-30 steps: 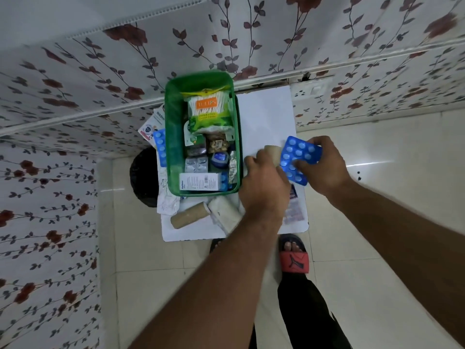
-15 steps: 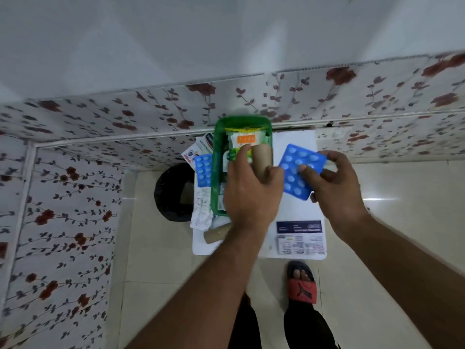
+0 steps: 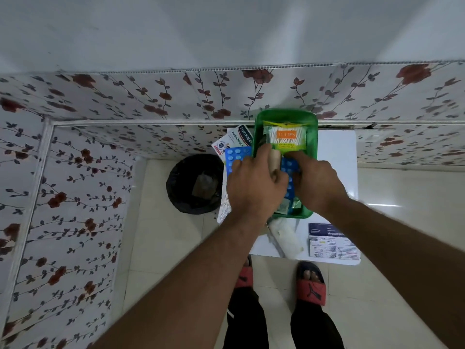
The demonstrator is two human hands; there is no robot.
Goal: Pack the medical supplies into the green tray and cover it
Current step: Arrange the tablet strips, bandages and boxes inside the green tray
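Head view: both hands work over the tray on a small white worktop (image 3: 334, 157) set against a floral wall.
Tray (image 3: 312, 137): green, long axis running away from the person, far end near the wall; already holds several items.
Swab pack (image 3: 286, 137): lies in the far part of the tray, orange label up.
Left hand (image 3: 254, 190): over the tray's left side, fingers closed around a tan roll.
Roll (image 3: 275, 158): tan, held over the tray interior, its far end just below the swab pack.
Right hand (image 3: 318, 183): over the tray's right side, fingers gripping a blue blister pack.
Blister pack (image 3: 289, 172): blue, between the two hands, over the tray's middle; mostly hidden by them, so contact with the items beneath cannot be told.
Second blister (image 3: 236, 156): blue, on the worktop just left of the tray, partly under the left hand.
Plaster box (image 3: 241, 139): white with a dark band, on the worktop at the far left, beside the tray.
Gauze roll (image 3: 285, 238): white, lies on the worktop just below the tray's near end.
Leaflet (image 3: 329, 244): printed pack, near right corner of the worktop.
Bin (image 3: 195, 183): black, on the floor left of the worktop.
Feet: in red and black sandals (image 3: 310, 285) on the tiled floor below the worktop.
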